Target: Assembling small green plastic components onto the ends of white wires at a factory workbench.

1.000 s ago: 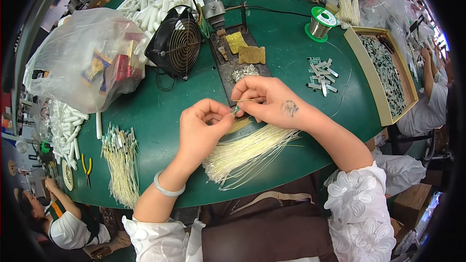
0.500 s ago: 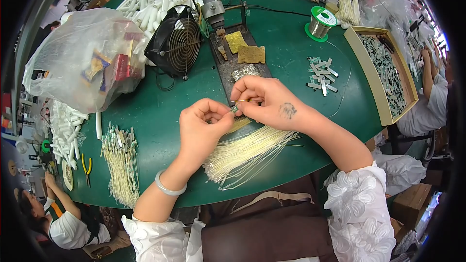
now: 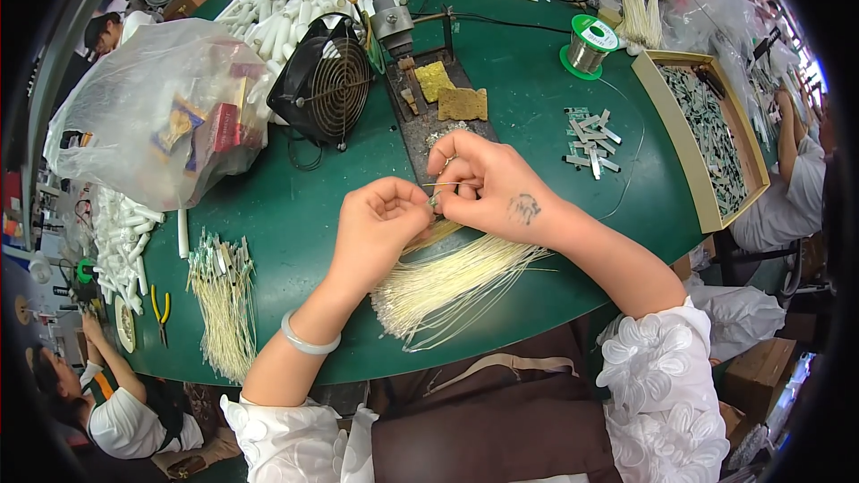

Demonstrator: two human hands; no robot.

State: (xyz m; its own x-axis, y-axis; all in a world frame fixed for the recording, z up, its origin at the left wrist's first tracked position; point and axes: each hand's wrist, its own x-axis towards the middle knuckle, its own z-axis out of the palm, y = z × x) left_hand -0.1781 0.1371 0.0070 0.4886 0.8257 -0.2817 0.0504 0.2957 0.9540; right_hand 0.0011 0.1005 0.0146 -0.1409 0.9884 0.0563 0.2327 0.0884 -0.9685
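My left hand (image 3: 383, 222) and my right hand (image 3: 488, 186) meet over the green table (image 3: 295, 215), fingertips pinched together on a thin pale wire with a small part at its end (image 3: 436, 200). Just below the hands lies a loose bundle of cream wires (image 3: 447, 291). Behind my right hand stands a dark soldering tray (image 3: 429, 125) holding two yellow sponges (image 3: 450, 94).
A black fan (image 3: 327, 80) and a clear plastic bag (image 3: 152, 116) stand at the left. A second wire bundle (image 3: 224, 300), yellow pliers (image 3: 160, 309), small grey parts (image 3: 589, 136), a solder spool (image 3: 589, 43) and a wooden tray (image 3: 707, 130) surround the work. Other people sit around the table.
My two hands have stayed almost in place, with only slight finger movement on the wire.
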